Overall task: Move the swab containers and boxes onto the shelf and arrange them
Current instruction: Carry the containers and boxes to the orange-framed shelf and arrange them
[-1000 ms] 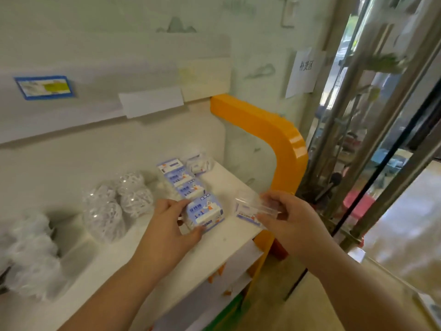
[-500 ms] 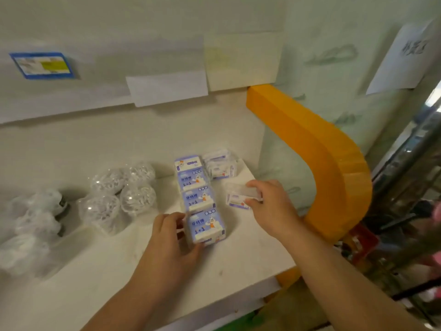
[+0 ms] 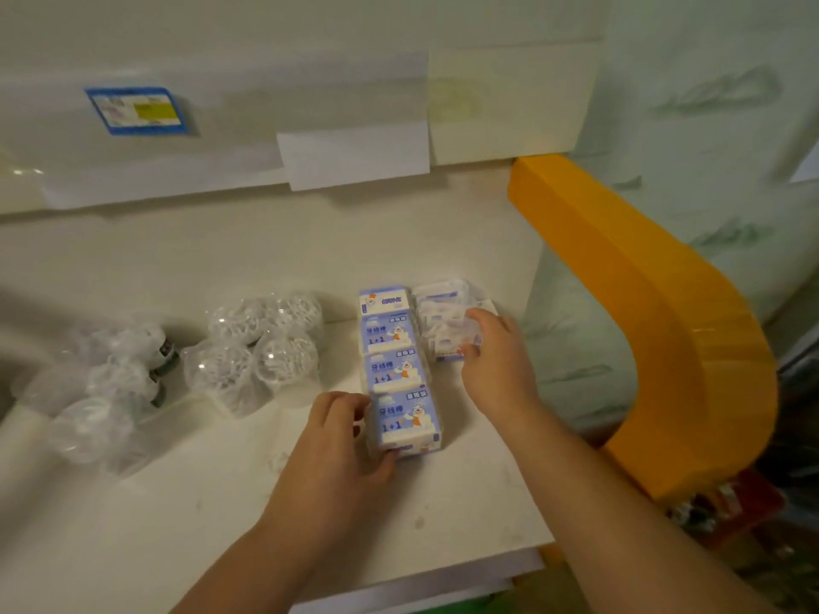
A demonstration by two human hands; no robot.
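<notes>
Several blue-and-white boxes lie in a row running front to back on the white shelf. My left hand grips the nearest box from its left side. My right hand holds a small clear box down on the shelf, in front of a stack of similar clear boxes to the right of the row. Round clear swab containers stand in a cluster to the left of the boxes.
Plastic-wrapped bundles sit at the shelf's far left. A thick orange curved frame bounds the shelf on the right. The upper shelf edge carries a blue label and white paper tags.
My right hand has carried the small clear box from off the shelf's front edge back to the stack of clear boxes. My left hand has stayed on the nearest box. The view has turned left.
</notes>
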